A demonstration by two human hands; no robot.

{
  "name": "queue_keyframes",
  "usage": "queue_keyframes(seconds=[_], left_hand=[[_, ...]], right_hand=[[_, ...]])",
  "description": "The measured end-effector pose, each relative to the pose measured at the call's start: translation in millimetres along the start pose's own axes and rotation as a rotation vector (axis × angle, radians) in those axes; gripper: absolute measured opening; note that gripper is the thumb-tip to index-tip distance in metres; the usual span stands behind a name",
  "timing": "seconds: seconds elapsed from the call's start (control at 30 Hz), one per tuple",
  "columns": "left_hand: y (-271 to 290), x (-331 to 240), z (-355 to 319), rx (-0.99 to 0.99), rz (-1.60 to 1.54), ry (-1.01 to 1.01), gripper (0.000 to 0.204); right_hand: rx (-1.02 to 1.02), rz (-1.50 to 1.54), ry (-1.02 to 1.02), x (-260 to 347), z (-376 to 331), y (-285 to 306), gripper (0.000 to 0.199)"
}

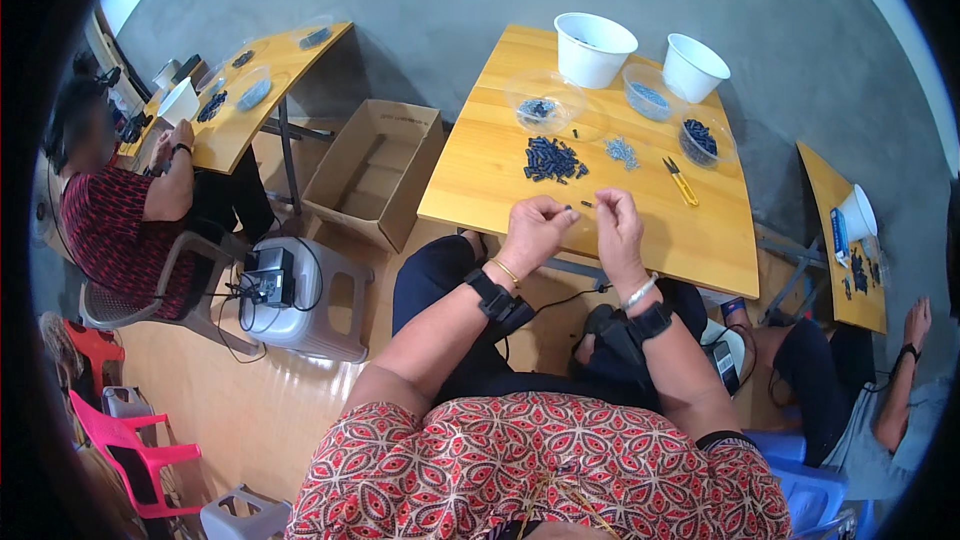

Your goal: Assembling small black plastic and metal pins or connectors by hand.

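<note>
Over the near edge of the wooden table [480, 165], my left hand [535, 235] pinches a small dark cylindrical piece [569, 208] between thumb and fingertip. Close to its right, my right hand [621, 238] has thumb and fingers drawn together; what they hold, if anything, is too small to make out. A tiny dark piece [587, 203] shows beside its fingertips. Ahead of my hands lie a pile of dark blue short cylinders [550, 160] and a smaller pile of grey metal-looking bits [621, 152]. Yellow-handled thread snips [682, 186] rest to the right.
Two white buckets [595, 52] stand at the table's far side. Clear tubs hold mixed parts [537, 112], grey-blue bits [650, 98] and dark cylinders [699, 140]. An open cardboard box [372, 172] sits left on the floor. Co-workers sit at tables on both sides.
</note>
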State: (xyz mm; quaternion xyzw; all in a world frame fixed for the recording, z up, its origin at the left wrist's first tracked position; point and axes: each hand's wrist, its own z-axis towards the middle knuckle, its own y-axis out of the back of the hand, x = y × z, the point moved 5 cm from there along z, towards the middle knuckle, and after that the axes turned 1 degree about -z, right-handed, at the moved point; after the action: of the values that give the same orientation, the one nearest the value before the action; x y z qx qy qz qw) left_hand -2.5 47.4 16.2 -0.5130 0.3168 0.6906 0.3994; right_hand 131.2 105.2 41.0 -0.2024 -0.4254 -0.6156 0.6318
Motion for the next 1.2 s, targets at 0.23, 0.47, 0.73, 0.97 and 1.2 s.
queue_keyframes(seconds=[0.23, 0.47, 0.73, 0.97, 1.2], left_hand=[[-11, -34, -29, 0.057, -0.597, 0.333, 0.015], [-20, -59, -47, 0.239, -0.716, 0.324, 0.015], [-3, -94, -69, 0.305, -0.454, 0.22, 0.008], [8, -112, -75, 0.272, -0.341, 0.029, 0.006], [17, -143, -88, 0.188, -0.139, -0.216, 0.008]], right_hand=[[0.194, -0.145, 0.236, 65, -23, 13, 0.021], [0.1, -0.148, 0.333, 86, -26, 33, 0.01], [0.186, 0.13, 0.092, 91, -39, 47, 0.007], [0.248, 0.327, -0.018, 108, -42, 57, 0.008], [0.226, 0.238, 0.052, 134, -44, 69, 0.009]])
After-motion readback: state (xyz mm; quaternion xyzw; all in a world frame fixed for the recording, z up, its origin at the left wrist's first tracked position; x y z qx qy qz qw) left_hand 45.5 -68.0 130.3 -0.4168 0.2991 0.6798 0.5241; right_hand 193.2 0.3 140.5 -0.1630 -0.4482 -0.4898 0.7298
